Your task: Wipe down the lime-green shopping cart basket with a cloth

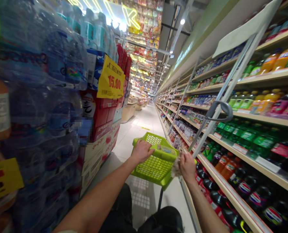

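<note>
A lime-green shopping cart point(155, 168) with a perforated plastic basket stands right in front of me. My left hand point(142, 151) is closed over the left end of its rim or handle. At the right corner of the cart, my right hand point(187, 165) is closed on a crumpled, fuzzy grey-beige cloth point(176, 167), which hangs against the basket. Whether its fingers also grip the cart is hidden. A small label plate point(167, 149) shows on the cart between both hands.
Wrapped water bottles point(61, 106) and stacked drink cartons point(105, 119) rise close on the left, with a yellow price sign point(111, 79). Drink shelves point(255, 123) line the right, where a leaning metal ladder point(221, 94) stands. The tiled aisle point(144, 121) runs ahead.
</note>
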Demonstrator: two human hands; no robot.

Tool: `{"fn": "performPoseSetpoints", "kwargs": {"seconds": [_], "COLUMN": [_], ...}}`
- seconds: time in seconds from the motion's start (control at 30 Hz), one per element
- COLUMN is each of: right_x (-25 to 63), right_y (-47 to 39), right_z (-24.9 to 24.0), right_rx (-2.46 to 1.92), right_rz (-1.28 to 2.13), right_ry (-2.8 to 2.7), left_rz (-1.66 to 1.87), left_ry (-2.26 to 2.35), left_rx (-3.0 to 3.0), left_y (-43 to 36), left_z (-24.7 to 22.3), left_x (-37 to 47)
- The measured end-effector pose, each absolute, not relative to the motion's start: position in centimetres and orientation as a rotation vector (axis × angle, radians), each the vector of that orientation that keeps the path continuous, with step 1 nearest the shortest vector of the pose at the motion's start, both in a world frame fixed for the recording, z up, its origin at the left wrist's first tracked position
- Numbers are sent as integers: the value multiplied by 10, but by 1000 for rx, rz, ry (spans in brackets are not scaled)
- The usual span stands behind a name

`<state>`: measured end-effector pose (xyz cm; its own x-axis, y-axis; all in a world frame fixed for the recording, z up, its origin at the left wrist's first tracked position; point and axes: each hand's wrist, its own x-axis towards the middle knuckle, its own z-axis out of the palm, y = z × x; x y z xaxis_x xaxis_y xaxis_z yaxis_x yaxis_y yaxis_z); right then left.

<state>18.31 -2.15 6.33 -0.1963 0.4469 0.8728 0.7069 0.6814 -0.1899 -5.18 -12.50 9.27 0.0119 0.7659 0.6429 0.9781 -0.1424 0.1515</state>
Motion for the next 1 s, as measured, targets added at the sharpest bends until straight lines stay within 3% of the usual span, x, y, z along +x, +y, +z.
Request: {"fn": "performPoseSetpoints", "kwargs": {"seconds": [0.13, 0.3, 0.53, 0.7, 1.0], "right_x": [134, 105, 118, 107, 212], "right_y": [-29, -28, -49, -60, -14], "right_z": [99, 143, 92, 98, 69], "right_rx": [-842, -692, -673, -695, -980], "right_rz": [-160, -225, -156, -263, -326], "right_ry": [-1730, -1487, -2094, -2236, -1977], "left_rz": [-874, -864, -887, -867, -863], "left_ry": [-1806, -1814, -1836, -1831, -1856], "left_rx": [-1958, -1970, -1972, -1973, -2005], "left_y": [-125, -127, -130, -130, -125], "left_z": [93, 93, 93, 94, 95], "left_x": [-50, -52, -50, -51, -59]}}
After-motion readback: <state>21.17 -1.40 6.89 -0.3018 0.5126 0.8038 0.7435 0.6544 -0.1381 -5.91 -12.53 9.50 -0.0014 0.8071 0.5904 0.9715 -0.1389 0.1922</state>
